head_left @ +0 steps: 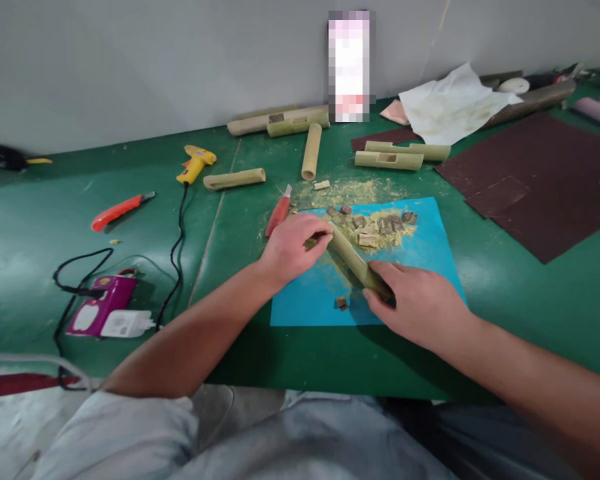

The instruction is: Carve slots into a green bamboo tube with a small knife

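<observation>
A pale green bamboo tube (351,255) slants above a blue sheet (305,300). Its upper left end is pinched by my left hand (297,247), while my right hand (420,300) grips the lower right end between thumb and fingers. Shavings and several small bamboo chips (368,239) lie on the sheet just behind the tube. One separate chip (342,303) rests near the sheet's front edge. Beside my left hand is a red-handled knife (279,212), lying on the green table (245,360).
More bamboo tubes (311,152) lie behind the sheet. To the left are a yellow glue gun (196,164), an orange cutter (123,211) and a purple power strip (103,307) with cords. Dark brown sheets (540,180) and a white cloth (453,105) lie at the right.
</observation>
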Action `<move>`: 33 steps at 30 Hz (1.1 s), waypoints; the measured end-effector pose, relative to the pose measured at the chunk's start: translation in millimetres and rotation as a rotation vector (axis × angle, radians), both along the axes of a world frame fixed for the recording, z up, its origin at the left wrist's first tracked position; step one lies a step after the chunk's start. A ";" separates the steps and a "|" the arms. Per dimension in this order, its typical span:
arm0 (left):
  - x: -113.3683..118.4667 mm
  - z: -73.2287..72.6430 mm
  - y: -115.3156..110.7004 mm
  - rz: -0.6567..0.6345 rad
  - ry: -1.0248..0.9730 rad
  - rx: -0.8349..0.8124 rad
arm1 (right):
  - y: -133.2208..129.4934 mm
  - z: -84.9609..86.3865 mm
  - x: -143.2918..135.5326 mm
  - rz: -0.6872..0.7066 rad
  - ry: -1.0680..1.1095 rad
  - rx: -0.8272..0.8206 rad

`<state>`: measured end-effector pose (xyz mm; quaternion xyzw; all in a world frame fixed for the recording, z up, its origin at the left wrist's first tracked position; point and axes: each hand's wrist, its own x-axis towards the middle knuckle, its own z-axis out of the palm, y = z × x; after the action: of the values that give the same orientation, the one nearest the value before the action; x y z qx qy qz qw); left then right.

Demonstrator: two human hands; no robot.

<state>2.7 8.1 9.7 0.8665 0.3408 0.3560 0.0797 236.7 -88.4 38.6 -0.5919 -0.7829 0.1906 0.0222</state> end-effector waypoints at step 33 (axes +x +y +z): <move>-1.7 -4.5 -1.9 -0.027 0.018 0.026 | -3.0 -2.2 -3.0 0.005 -0.013 0.023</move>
<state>1.1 6.2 5.1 0.8752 0.3250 0.3513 0.0699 233.7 -91.5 36.4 -0.5907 -0.7867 0.1778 0.0231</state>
